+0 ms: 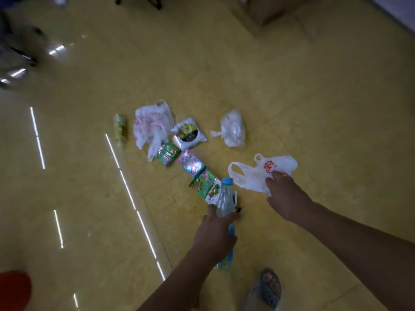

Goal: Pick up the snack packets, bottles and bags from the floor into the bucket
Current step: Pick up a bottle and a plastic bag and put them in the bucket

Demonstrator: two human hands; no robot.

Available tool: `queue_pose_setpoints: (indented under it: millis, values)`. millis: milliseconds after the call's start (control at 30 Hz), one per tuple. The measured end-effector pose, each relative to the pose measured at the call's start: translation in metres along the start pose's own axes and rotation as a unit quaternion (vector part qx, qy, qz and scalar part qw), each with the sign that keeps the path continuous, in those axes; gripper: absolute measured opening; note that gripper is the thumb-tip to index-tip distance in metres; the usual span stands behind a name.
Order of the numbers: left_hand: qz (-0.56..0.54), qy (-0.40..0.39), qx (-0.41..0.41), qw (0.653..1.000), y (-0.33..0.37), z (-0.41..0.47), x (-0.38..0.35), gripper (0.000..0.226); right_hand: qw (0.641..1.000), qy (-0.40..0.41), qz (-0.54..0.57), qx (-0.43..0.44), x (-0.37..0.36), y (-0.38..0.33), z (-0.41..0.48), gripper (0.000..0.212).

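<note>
Near: I'm seeing left hand (213, 234) wrapping fingers round clear bottle (225, 199), blue cap pointing far. Right hand (285, 198) pinching white bag (251, 176), right of bottle. Beyond, snack packets (192, 163) lying in diagonal row on floor (292, 86). Farthest: crumpled bag (151, 124), knotted bag (233, 129), green bottle (120, 129) lying apart.

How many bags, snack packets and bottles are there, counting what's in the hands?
Bags: 3 (pink-printed bag, knotted bag, red-printed bag)
Snack packets: 4 (white packet, green packet, pink packet, lower green packet)
Bottles: 2 (green bottle, blue-capped bottle)
Total: 9
</note>
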State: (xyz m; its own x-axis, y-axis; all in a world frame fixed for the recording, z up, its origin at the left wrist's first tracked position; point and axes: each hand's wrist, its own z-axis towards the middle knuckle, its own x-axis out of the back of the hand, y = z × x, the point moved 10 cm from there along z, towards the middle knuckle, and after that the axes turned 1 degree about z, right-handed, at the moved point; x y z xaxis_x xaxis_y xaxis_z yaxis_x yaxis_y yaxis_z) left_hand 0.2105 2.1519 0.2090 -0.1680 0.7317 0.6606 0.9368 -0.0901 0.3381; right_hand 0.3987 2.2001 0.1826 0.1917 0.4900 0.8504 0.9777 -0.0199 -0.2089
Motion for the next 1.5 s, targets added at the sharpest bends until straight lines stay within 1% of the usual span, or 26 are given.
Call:
queue_pose_setpoints:
  millis: [167,200,267,333,400,500,567,600,667,733,867,1033,1233,1500]
  values:
    - [-0.035,0.058,0.028,0.997,0.021,-0.071,0.09,0.058,0.999,0.007,-0.016,0.045,0.088,-0.038,-0.042,0.037]
    - [-0.04,0.076,0.038,0.996,0.022,-0.086,0.111,0.058,0.997,0.019,-0.035,0.062,0.109,-0.05,-0.049,0.042]
    - [-0.046,0.108,0.051,0.992,0.02,-0.117,0.147,0.06,0.995,0.043,-0.047,0.078,0.15,-0.073,-0.065,0.06]
    - [-0.042,0.132,0.058,0.989,0.017,-0.144,0.179,0.061,0.993,0.06,-0.041,0.097,0.191,-0.097,-0.077,0.068]
    - [-0.043,0.147,0.063,0.986,0.013,-0.171,0.205,0.06,0.99,0.023,-0.065,0.119,0.22,-0.126,-0.093,0.068]
    - [-0.041,0.181,0.07,0.98,0.009,-0.211,0.245,0.059,0.995,0.022,0.021,0.1,0.247,-0.159,-0.113,0.058]
    - [-0.041,0.208,0.077,0.974,0.004,-0.237,0.273,0.059,0.992,0.033,0.045,0.115,0.271,-0.184,-0.125,0.057]
    - [-0.042,0.226,0.079,0.97,0.0,-0.25,0.287,0.059,0.99,0.037,0.04,0.131,0.283,-0.199,-0.132,0.057]
    - [-0.046,0.258,0.077,0.962,-0.009,-0.276,0.311,0.059,0.986,0.039,-0.017,0.161,0.301,-0.227,-0.143,0.057]
    - [-0.045,0.288,0.072,0.954,-0.021,-0.302,0.331,0.057,0.98,0.068,-0.044,0.181,0.321,-0.252,-0.154,0.057]
    - [-0.043,0.331,0.065,0.94,-0.049,-0.355,0.356,0.057,0.979,0.078,-0.05,0.182,0.336,-0.3,-0.17,0.06]
    - [-0.047,0.363,0.073,0.928,-0.102,-0.427,0.361,0.059,0.965,0.106,-0.064,0.232,0.345,-0.387,-0.208,0.062]
    - [-0.063,0.403,0.094,0.908,-0.174,-0.513,0.361,0.059,0.952,0.116,-0.083,0.269,0.336,-0.491,-0.245,0.061]
    - [-0.081,0.443,0.146,0.881,-0.266,-0.616,0.348,0.055,0.926,0.12,-0.103,0.344,0.315,-0.626,-0.286,0.059]
